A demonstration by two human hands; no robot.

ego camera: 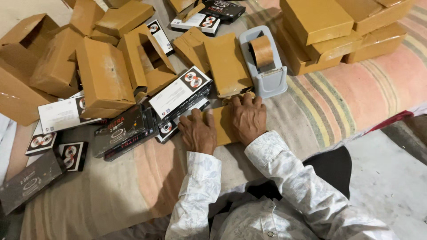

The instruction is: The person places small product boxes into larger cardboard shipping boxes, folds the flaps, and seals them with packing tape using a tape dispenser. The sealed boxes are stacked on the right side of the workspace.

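Both my hands press down on a flat brown cardboard box lying on the striped blanket. My left hand lies palm down on its left part, fingers together. My right hand covers its right part, fingers spread over the far edge. Just beyond my right hand stands a grey tape dispenser with a roll of brown tape. Left of my left hand lies a stack of black and white product boxes.
Several open and folded brown cartons lie heaped at the left. Closed brown boxes are stacked at the upper right. More black and white product boxes are scattered at the lower left. The blanket's edge drops to a grey floor at right.
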